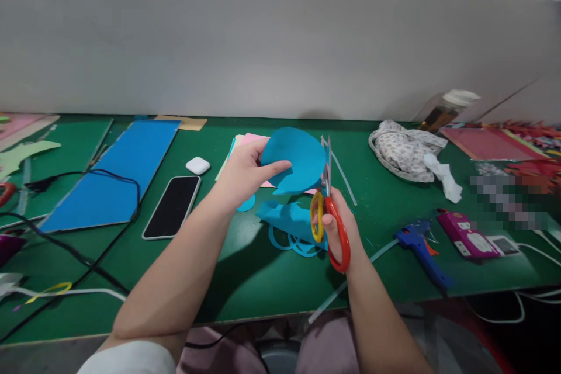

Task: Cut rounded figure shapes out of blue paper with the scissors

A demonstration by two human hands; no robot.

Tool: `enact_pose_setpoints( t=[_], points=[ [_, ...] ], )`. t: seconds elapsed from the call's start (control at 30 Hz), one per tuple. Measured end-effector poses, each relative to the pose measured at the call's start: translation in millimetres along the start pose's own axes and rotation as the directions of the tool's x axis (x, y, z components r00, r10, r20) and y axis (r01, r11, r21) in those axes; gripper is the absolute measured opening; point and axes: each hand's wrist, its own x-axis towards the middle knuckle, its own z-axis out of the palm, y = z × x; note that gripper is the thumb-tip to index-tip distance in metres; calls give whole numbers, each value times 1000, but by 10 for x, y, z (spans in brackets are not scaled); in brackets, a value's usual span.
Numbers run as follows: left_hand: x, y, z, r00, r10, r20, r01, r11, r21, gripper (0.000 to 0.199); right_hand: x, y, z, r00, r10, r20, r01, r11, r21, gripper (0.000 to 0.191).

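Note:
A rounded sheet of blue paper (300, 155) is pinched in my left hand (248, 172), the thumb lying across its face. My right hand (344, 225) grips a pair of scissors (339, 239) with one red and one yellow handle loop. The blades point up and away, at the paper's right edge, and seem slightly apart. Below, blue paper offcuts (284, 216) and thin curled strips lie on the green table (245, 280). A small blue paper circle (246, 203) sits under my left wrist. Behind the held paper are stacked pink and cream sheets (254, 139).
To the left lie a phone (172, 207), a white earbud case (198, 165), a blue board (118, 175) and black cables (109, 245). A patterned cloth (403, 149), a blue glue gun (423, 251) and a bottle (449, 108) are on the right. A white partition (263, 41) stands behind.

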Motion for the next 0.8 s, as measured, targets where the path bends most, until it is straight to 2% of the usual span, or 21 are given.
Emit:
enact_pose_setpoints(
  t=[0.1, 0.3, 0.57, 0.8],
  points=[
    [4, -17, -21, 1000, 9, -11, -9, 1000, -19, 32, 4, 28, 3, 1000, -11, -2, 11, 1000, -10, 91],
    [39, -49, -49, 992, 62, -106, -59, 998, 30, 35, -14, 64, 16, 1000, 6, -12, -5, 999, 40, 86],
    [56, -25, -44, 976, 80, -202, -90, 995, -40, 36, -20, 15, 10, 1000, 11, 11, -12, 998, 65, 74],
    [78, -80, -56, 970, 100, -222, -110, 993, -36, 38, -26, -23, 18, 999, 30, -29, -26, 992, 125, 67]
  ],
)
